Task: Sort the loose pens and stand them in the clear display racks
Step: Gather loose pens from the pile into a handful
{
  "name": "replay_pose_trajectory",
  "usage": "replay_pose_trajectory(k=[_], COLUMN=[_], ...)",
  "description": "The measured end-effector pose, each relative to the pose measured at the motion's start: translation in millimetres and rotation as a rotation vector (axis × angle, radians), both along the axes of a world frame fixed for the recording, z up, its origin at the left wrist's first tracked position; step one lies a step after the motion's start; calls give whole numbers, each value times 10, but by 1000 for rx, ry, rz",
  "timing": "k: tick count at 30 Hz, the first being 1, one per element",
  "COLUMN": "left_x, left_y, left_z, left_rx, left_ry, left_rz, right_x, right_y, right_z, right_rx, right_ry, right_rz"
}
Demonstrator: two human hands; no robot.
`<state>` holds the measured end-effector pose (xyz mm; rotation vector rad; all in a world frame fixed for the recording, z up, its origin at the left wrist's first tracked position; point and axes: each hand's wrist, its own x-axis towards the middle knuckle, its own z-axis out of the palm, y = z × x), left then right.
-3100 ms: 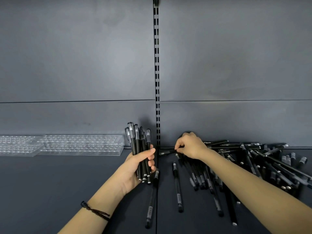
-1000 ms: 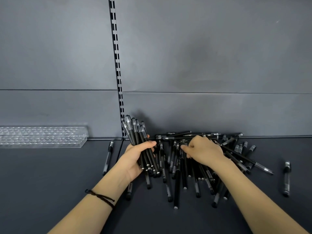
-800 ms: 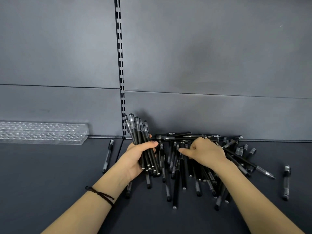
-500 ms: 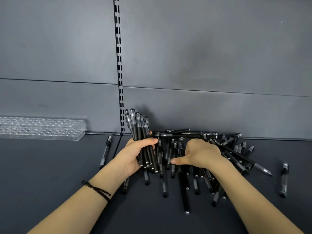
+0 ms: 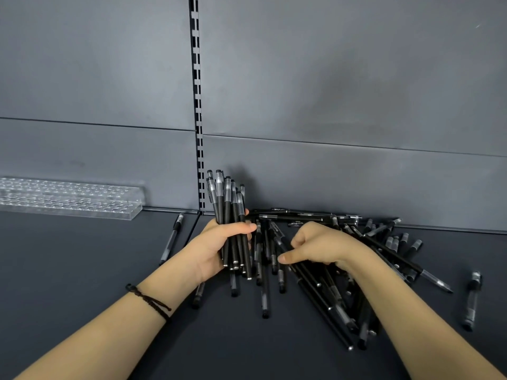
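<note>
left hand [image 5: 219, 248] grips pen bundle [image 5: 227, 204] upright | right hand [image 5: 323, 245] curled over pen pile [image 5: 337, 297], grip unclear

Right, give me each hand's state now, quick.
Left hand: holding a bundle of pens upright.
Right hand: fingers curled on the pen pile; whether it grips one cannot be told.

Soft, even light, a touch dim. We see a pale bloom on the back panel [image 5: 131, 67] upper left and a darker smudge further right. The bundle of pens [image 5: 227, 204] throws a faint shadow on the panel, up and right of it. Tiny glints show on the loose pens [image 5: 315, 283] and the clear rack [image 5: 82, 198], which softens toward the left edge. Panel seams bow with the wide lens, and the surface [image 5: 68, 270] reads dark and matte.
</note>
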<state>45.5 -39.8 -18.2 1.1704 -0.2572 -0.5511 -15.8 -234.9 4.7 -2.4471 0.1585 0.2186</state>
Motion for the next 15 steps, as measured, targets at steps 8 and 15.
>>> replay_pose_trajectory(k=[8, 15], left_x=[-112, -228], left_y=[0, -58], left_z=[34, 43], left_rx=[-1, 11], left_ry=[35, -1], left_rz=[-121, -144], right_x=[22, 46], right_y=[-115, -83], right_z=[-15, 56], right_rx=[357, 832], right_ry=[-73, -235], right_rz=[-126, -174])
